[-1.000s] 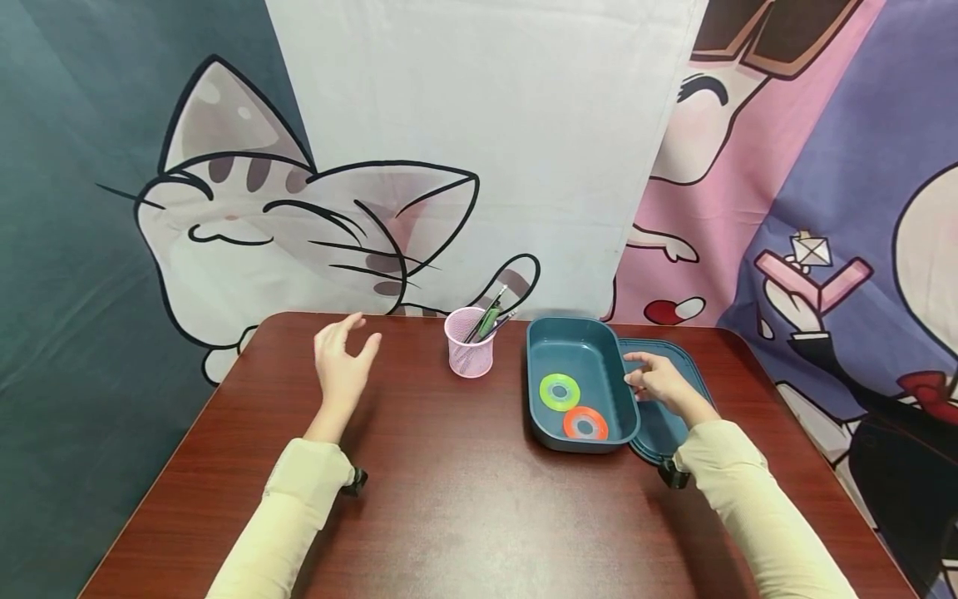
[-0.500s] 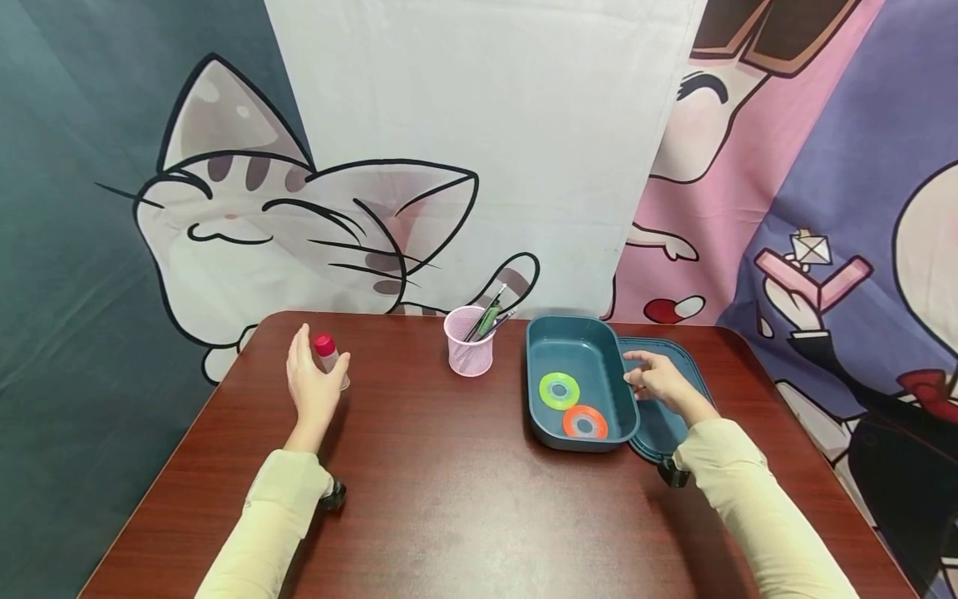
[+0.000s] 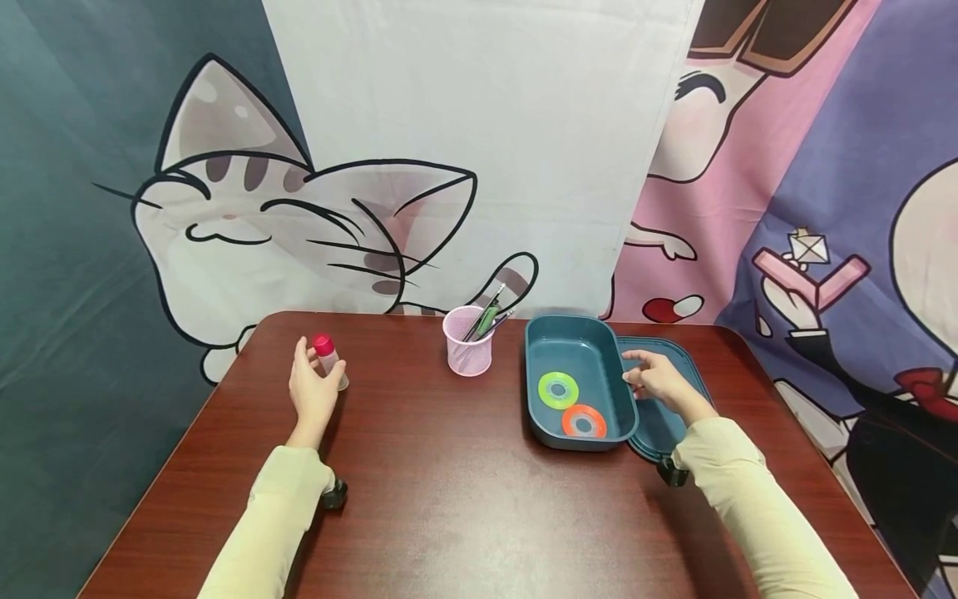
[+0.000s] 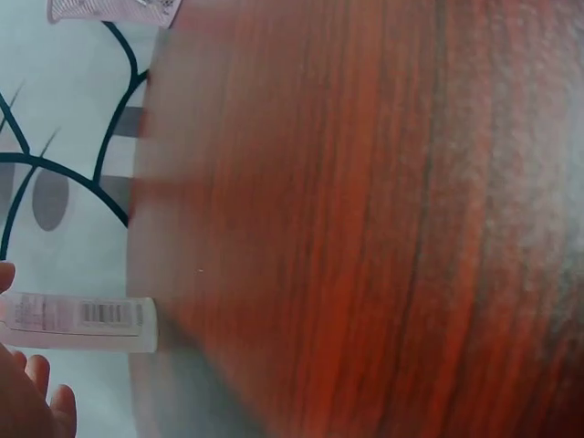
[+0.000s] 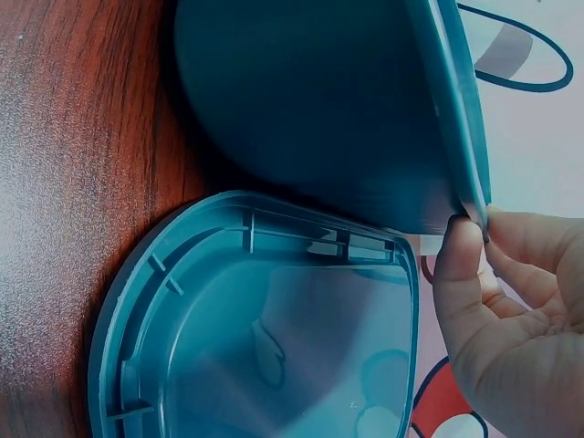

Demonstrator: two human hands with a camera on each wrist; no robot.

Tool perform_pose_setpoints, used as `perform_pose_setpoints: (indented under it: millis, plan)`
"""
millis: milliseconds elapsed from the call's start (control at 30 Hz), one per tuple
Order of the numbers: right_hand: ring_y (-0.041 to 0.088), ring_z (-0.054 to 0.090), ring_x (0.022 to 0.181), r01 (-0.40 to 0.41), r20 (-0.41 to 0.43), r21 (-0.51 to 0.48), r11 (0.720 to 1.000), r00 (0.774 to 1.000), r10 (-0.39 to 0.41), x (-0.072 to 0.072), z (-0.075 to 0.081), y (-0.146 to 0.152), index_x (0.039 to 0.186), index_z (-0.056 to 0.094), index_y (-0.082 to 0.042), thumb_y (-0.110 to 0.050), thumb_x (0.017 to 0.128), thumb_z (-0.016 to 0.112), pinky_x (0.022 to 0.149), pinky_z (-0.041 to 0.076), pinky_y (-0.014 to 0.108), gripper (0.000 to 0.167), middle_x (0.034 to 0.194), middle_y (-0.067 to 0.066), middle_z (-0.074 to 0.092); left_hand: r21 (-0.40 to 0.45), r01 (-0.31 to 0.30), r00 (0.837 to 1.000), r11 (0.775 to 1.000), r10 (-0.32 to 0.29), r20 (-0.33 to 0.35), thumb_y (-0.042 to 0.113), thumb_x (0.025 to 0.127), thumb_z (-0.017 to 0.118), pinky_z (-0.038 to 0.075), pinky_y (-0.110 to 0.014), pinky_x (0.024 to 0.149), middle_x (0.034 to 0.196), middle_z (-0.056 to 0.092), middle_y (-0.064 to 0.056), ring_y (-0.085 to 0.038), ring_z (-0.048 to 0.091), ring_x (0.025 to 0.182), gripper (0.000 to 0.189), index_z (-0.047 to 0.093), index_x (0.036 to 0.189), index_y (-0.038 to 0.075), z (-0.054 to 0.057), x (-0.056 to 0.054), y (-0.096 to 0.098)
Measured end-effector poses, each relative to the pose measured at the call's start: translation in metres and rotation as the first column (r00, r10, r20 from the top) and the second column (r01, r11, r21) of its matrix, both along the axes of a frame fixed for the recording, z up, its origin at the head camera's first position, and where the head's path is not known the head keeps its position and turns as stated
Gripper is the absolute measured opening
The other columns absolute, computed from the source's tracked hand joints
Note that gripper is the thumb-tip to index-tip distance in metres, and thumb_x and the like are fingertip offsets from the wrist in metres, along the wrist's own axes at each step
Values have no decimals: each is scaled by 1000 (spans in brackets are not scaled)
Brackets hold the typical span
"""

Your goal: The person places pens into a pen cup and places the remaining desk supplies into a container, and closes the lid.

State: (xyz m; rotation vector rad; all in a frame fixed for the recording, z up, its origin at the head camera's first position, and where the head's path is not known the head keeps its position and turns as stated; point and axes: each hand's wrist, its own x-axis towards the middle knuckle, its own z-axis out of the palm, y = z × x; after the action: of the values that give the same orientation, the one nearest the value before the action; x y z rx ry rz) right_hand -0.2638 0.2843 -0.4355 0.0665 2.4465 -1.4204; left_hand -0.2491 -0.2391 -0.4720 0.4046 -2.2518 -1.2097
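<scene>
In the head view, my left hand (image 3: 313, 389) curls its fingers and thumb round an upright bottle (image 3: 327, 359) with a red cap. The left wrist view shows the bottle's pale body with a barcode (image 4: 100, 315) between thumb and fingers; the lower fingers stand apart from it. My right hand (image 3: 659, 381) pinches the right rim of a dark teal box (image 3: 554, 439). In that box lie a green ring-shaped disc (image 3: 558, 390) and an orange one (image 3: 584, 422). The right wrist view shows the thumb (image 5: 461, 274) and fingers on the rim.
A teal lid (image 3: 662, 433) lies to the right of the box, partly hidden by the box and the right hand. At the table's back edge stands a pink mesh cup (image 3: 469, 358) with several pens. A printed cloth (image 3: 486, 125) hangs behind the brown table (image 3: 464, 499).
My left hand moved left to the bottle, which came into view, and its fingers then curled in around it. The right hand keeps its place on the box rim.
</scene>
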Motion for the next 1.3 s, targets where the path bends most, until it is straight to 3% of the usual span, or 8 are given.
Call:
perform_pose_setpoints:
  millis: [300, 867, 1300]
  plan:
    - [15, 49, 65, -1, -4, 1, 1000, 1000, 1, -1, -1, 0, 133, 29, 4, -3, 87, 49, 61, 50, 28, 51, 89, 13, 48, 22, -42, 999, 999, 42, 30, 16, 78, 66, 37, -45, 86, 110, 56, -16, -31, 55, 98, 51, 44, 123, 8, -7, -2, 0]
    - [15, 49, 65, 2, -5, 4, 1000, 1000, -1, 1, 0, 0, 133, 29, 3, -3, 87, 48, 62, 50, 29, 50, 88, 13, 48, 11, -79, 995, 997, 78, 67, 21, 78, 66, 38, -42, 81, 100, 61, -17, -29, 57, 92, 41, 50, 111, 3, -6, -1, -1]
    - [15, 49, 65, -2, -8, 9, 1000, 1000, 2, 0, -1, 0, 134, 29, 3, -3, 87, 48, 62, 50, 30, 50, 91, 15, 48, 4, -43, 998, 999, 43, -43, 24, 74, 69, 39, -40, 82, 98, 65, -13, -25, 62, 88, 41, 54, 108, 6, 19, 1, 17]
